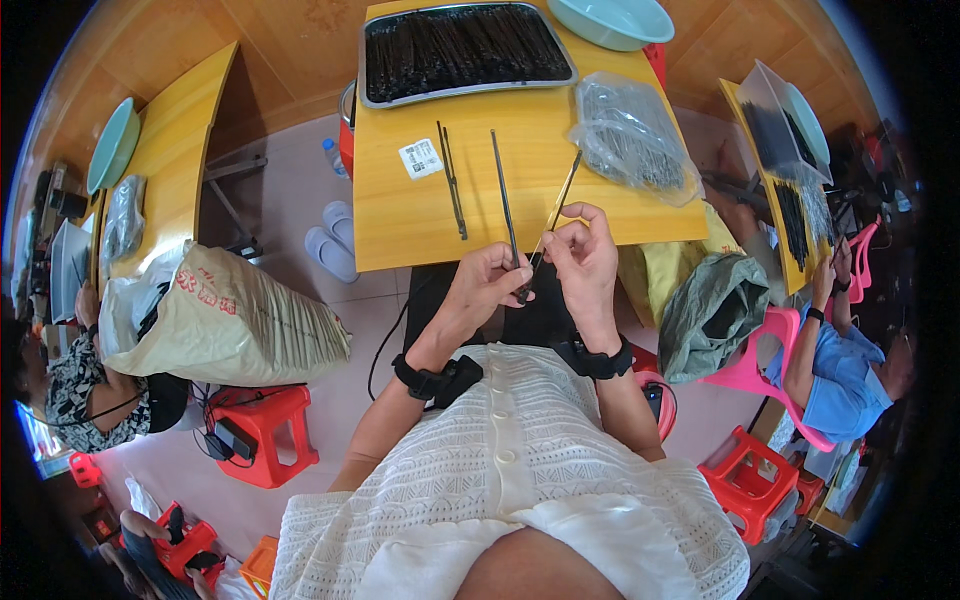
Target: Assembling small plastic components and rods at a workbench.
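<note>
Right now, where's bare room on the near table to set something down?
Front-left corner of the yellow table, bordered by the white label, loose dark sticks and table edges. Narrower strip: between label and tray. Crowded: far side, with tray and basin; right, with plastic bag; front middle, where left hand and right hand hold rods.

Cannot follow the dark rod [504, 195] where hidden by the left hand [478, 288], read the white label [421, 158], too small, or see all of the pale-blue basin [618, 38], cropped by the top edge.
</note>
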A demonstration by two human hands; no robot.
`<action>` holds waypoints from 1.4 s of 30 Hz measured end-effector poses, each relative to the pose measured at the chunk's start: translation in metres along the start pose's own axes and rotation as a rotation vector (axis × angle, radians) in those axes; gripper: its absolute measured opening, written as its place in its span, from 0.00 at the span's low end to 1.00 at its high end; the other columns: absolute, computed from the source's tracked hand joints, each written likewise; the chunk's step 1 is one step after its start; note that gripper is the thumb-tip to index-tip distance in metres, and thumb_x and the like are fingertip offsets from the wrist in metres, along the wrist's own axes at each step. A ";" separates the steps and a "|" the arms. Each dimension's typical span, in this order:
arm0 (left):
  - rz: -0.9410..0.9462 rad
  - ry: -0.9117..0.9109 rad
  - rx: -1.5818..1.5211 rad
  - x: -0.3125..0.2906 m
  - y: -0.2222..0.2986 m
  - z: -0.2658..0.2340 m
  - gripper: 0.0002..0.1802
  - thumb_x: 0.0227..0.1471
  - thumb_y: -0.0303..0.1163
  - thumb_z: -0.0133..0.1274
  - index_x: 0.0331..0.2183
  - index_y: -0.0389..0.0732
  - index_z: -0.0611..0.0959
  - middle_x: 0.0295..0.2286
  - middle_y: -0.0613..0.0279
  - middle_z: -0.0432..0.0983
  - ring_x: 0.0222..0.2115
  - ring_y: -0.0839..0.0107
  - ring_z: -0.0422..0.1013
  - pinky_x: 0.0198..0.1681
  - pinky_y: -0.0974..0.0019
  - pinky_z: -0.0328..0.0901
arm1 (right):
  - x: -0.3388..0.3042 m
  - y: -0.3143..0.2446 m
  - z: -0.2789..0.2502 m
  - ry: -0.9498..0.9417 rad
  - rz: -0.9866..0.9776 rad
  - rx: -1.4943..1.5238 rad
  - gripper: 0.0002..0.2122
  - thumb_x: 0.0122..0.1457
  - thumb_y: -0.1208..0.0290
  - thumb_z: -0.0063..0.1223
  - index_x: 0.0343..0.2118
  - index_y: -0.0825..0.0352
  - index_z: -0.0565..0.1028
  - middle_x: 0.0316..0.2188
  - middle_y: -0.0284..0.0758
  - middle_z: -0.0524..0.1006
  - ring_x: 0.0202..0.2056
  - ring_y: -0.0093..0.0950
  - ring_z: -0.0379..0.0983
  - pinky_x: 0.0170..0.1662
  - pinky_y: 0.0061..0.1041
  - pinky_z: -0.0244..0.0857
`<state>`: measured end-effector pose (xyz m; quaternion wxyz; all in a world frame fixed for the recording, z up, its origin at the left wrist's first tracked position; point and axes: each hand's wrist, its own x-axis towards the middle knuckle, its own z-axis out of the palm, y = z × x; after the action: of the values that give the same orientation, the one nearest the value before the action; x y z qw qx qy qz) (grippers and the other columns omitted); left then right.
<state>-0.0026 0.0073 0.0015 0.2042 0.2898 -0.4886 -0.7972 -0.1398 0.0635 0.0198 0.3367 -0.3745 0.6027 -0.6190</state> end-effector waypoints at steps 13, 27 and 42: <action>0.066 0.016 0.027 0.005 -0.013 -0.007 0.04 0.49 0.29 0.50 0.29 0.41 0.73 0.24 0.70 0.71 0.24 0.80 0.70 0.26 0.79 0.63 | 0.007 0.002 0.002 0.030 0.177 0.213 0.10 0.54 0.79 0.47 0.39 0.66 0.64 0.17 0.27 0.68 0.18 0.14 0.64 0.18 0.11 0.55; 0.129 0.068 0.146 0.004 -0.014 -0.004 0.03 0.50 0.28 0.50 0.29 0.39 0.73 0.24 0.71 0.70 0.26 0.84 0.68 0.27 0.81 0.62 | 0.010 0.000 0.007 0.105 0.072 -0.003 0.09 0.58 0.72 0.43 0.40 0.68 0.69 0.18 0.27 0.69 0.17 0.12 0.64 0.18 0.11 0.58; 0.125 0.026 0.084 0.006 -0.019 -0.004 0.03 0.50 0.27 0.50 0.27 0.40 0.72 0.24 0.72 0.69 0.26 0.83 0.68 0.26 0.81 0.62 | 0.010 0.006 0.003 0.014 0.059 0.112 0.06 0.56 0.78 0.42 0.37 0.67 0.65 0.20 0.29 0.71 0.18 0.14 0.66 0.18 0.11 0.57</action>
<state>-0.0052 0.0096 -0.0188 0.2473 0.2775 -0.5361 -0.7579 -0.1423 0.0529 0.0142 0.3710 -0.3327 0.5803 -0.6441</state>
